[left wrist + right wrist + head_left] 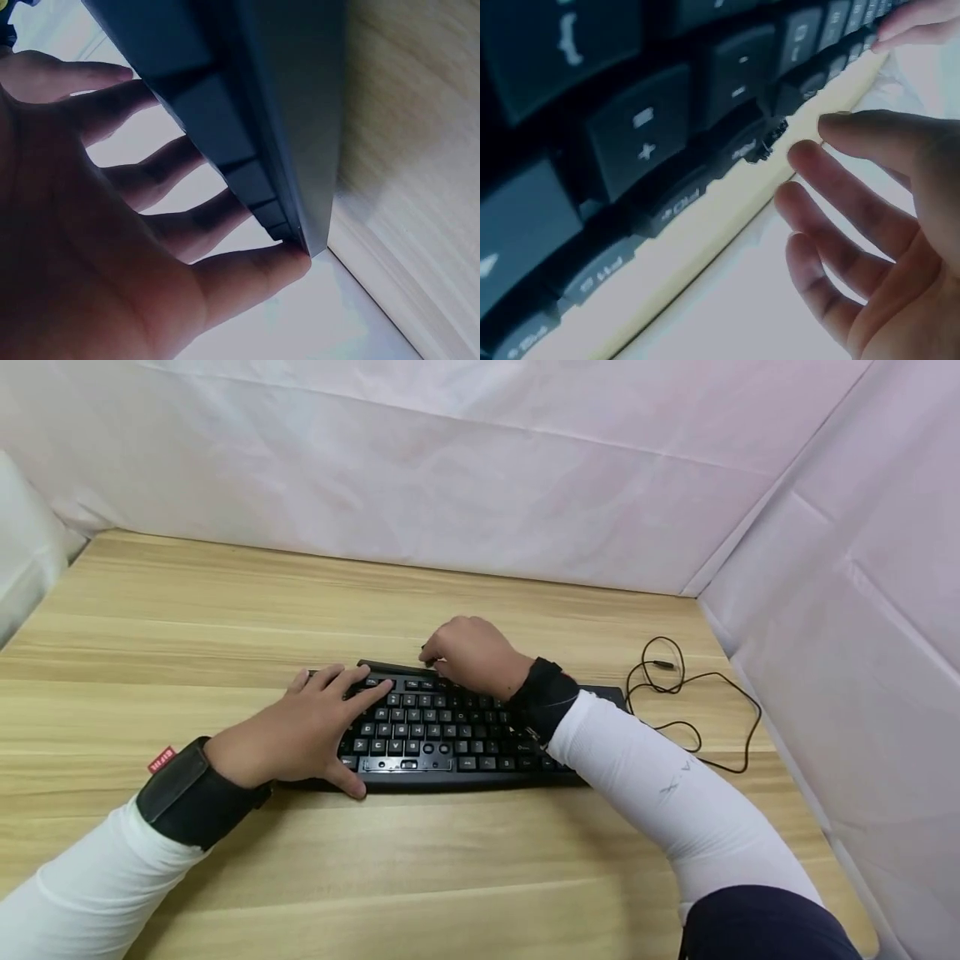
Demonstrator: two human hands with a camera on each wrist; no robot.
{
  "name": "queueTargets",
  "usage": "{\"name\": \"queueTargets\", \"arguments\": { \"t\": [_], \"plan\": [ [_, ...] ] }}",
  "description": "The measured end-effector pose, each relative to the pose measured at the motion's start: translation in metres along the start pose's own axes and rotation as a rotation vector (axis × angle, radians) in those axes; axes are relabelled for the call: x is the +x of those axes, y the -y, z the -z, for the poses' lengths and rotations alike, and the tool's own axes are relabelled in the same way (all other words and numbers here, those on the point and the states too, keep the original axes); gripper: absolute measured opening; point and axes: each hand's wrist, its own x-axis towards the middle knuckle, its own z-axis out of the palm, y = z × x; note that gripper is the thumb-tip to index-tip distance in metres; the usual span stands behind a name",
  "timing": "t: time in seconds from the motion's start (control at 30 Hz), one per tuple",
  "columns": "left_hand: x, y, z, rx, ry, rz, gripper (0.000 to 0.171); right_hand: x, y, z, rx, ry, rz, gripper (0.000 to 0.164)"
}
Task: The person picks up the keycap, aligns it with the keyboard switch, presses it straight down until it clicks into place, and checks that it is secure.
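Note:
A black keyboard [465,783] lies on the table, its white-lettered keys facing up. Its space bar is off, leaving a bare strip [390,764], and round key posts [436,748] show just above. My left hand [300,735] rests spread across the keyboard's left end, thumb by the front edge. In the left wrist view, fingertips [296,259] touch the keyboard's edge [225,142]. My right hand [476,652] is bent over the back edge, near the function keys. Its fingertips [804,154] pinch a small black brush [769,142], bristles at the function keys; its handle is mostly hidden.
A thin black cable [752,727] lies in loose loops right of the keyboard, with a plug [663,665] among them. White cloth walls [450,485] stand along the back and right of the wooden table [450,877].

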Motion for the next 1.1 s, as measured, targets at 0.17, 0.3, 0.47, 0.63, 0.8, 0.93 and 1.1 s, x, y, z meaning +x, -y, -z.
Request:
{"name": "queueTargets", "arguments": {
  "t": [0.17, 0.3, 0.47, 0.63, 0.8, 0.93, 1.1],
  "plan": [
    [-0.001, -0.002, 0.001, 0.001, -0.014, -0.003, 0.125, 0.008, -0.002, -0.006, -0.039, 0.070, -0.054, 0.025],
    [-0.001, -0.003, -0.001, 0.002, -0.020, -0.013, 0.126, 0.010, -0.002, -0.006, -0.055, 0.109, -0.086, 0.026],
    [-0.001, -0.003, -0.002, 0.005, -0.003, 0.001, 0.127, 0.012, -0.002, -0.007, -0.029, 0.111, -0.057, 0.023],
    [-0.001, -0.003, -0.001, -0.004, -0.015, -0.002, 0.127, 0.012, -0.002, -0.008, -0.028, 0.115, -0.064, 0.021],
    [-0.001, -0.005, -0.001, 0.001, -0.008, -0.005, 0.126, 0.008, -0.005, -0.009, -0.035, 0.133, -0.065, 0.021],
    [0.001, -0.006, -0.001, -0.001, -0.016, -0.010, 0.126, 0.000, -0.008, -0.007, 0.010, 0.109, -0.066, 0.022],
    [0.003, -0.006, -0.001, -0.007, -0.020, -0.016, 0.125, -0.014, -0.008, -0.001, 0.067, 0.044, -0.043, 0.023]
  ]
}}
